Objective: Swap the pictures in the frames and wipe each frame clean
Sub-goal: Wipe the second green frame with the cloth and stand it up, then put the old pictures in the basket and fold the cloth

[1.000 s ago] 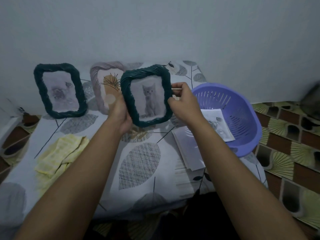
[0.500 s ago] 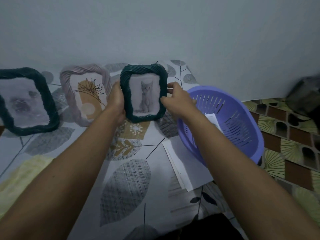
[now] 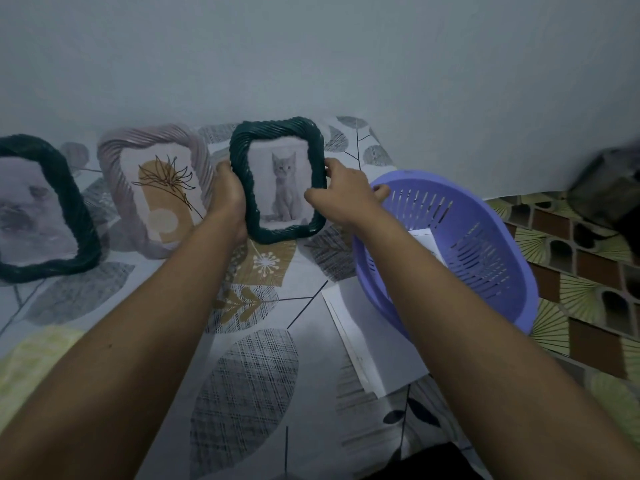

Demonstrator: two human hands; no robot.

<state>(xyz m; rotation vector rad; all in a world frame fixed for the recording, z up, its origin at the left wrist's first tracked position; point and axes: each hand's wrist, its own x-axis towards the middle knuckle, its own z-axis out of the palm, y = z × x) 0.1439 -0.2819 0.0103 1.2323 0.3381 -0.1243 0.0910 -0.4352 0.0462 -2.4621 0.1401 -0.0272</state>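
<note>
While left grip [image 3: 227, 192] and right grip [image 3: 341, 197] clasp kitten frame [image 3: 282, 188], purple basket [image 3: 491, 265] holds white sheet [image 3: 424, 239].

The left hand [image 3: 227, 190] and right hand [image 3: 343, 197] are seen bare, as are both wrists and forearms down to the frame edge — a small dark spot is borne on the left forearm [image 3: 110, 346]. A dark garment [image 3: 429, 462] is glimpsed at the bottom edge

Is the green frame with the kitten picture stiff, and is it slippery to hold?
Probably stiff: the green frame holds its shape though the left hand and right hand grip only its side edges. Its twisted, ribbed rim likely gives a sure grip, not slippery.
</note>
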